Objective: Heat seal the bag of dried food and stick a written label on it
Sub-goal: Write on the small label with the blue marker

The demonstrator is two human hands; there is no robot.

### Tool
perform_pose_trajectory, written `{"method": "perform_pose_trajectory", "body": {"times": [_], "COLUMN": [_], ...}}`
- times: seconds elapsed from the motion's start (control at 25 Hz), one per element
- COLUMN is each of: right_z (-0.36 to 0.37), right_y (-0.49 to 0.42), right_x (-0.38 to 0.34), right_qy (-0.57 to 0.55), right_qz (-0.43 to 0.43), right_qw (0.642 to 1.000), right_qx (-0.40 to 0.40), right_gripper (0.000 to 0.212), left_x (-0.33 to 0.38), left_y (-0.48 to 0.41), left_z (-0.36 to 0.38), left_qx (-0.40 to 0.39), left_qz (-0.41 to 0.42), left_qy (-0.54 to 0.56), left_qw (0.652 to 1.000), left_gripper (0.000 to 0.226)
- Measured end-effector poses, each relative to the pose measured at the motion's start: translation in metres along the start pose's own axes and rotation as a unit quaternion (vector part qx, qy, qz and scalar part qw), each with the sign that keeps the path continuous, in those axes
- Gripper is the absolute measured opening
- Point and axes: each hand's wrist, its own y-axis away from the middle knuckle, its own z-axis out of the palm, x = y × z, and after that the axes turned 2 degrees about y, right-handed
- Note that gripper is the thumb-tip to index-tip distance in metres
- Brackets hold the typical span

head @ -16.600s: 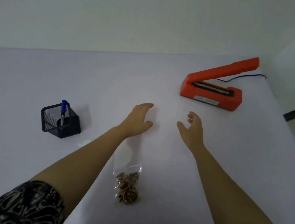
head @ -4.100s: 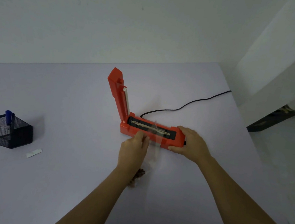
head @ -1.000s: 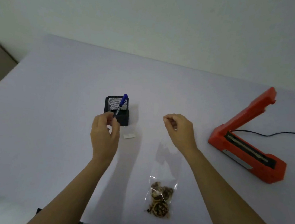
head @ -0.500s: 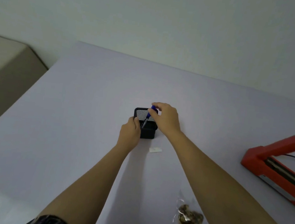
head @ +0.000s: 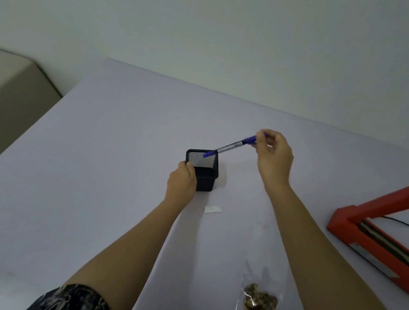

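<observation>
A person looks down at a pale table [head: 92, 193]. Their left hand [head: 182, 181] is curled around the near left corner of a black mesh pen holder [head: 203, 170], likely to keep the light holder from tipping or sliding. Their right hand [head: 273, 155] is closed in a pinch on the capped end of a blue pen [head: 232, 146], which slants down to the left with its lower tip just above the holder's rim (so it seems to be clear of the holder).

A small white label [head: 213, 209] lies flat on the table just in front of the holder, within easy reach for writing. The clear bag of dried food [head: 257, 306] lies nearer the person, to the right and well apart from the label. The orange heat sealer [head: 377, 238] sits at the right edge with its arm raised, apart from the bag.

Half a second ago the right hand was low over the holder, gripping the pen while it stood inside; now that hand is higher and further right, and the pen is drawn out. The left hand has stayed on the holder. Judging by the bag lying away from the sealer, the sealing step looks done and the label step is starting.
</observation>
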Motion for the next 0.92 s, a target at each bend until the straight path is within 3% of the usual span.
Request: {"method": "perform_pose_trajectory", "body": {"times": [0.08,0.16,0.24,0.36,0.48,0.56,0.64,0.76,0.92], "right_z": [-0.016,-0.028,-0.035,-0.038,-0.037,-0.032,-0.024,-0.017,-0.013], "right_y": [0.013,0.031,0.048,0.063,0.067,0.071,0.079,0.084,0.085], "right_x": [0.008,0.018,0.025,0.025,0.015,0.008,0.005,0.004,0.009], "right_qy": [-0.054,-0.099,-0.126,-0.151,-0.177,-0.192,-0.16,-0.147,-0.191], "right_qz": [0.05,0.09,0.119,0.137,0.146,0.194,0.237,0.283,0.357], "right_qw": [0.997,0.991,0.985,0.979,0.973,0.962,0.958,0.948,0.914], "right_qx": [0.003,0.001,-0.001,-0.005,0.009,0.012,-0.014,-0.016,-0.027], "right_gripper": [0.007,0.007,0.008,0.007,0.015,0.027,0.042,0.04,0.033], "left_x": [0.002,0.008,0.011,0.005,0.004,0.01,0.015,0.022,0.027], "left_y": [0.004,0.02,0.04,0.066,0.08,0.09,0.1,0.124,0.153], "left_z": [-0.005,-0.015,-0.026,-0.029,-0.02,-0.012,-0.004,0.006,0.011], "left_qx": [0.026,0.088,0.042,-0.082,-0.039,-0.014,-0.036,-0.086,-0.136], "left_qz": [0.024,0.129,0.251,0.317,0.357,0.367,0.368,0.344,0.196], "left_qy": [0.007,0.029,0.022,-0.069,-0.118,-0.142,-0.184,-0.224,-0.065], "left_qw": [0.999,0.987,0.967,0.942,0.926,0.919,0.911,0.908,0.969], "left_gripper": [0.048,0.047,0.037,0.026,0.022,0.027,0.032,0.037,0.038]}}
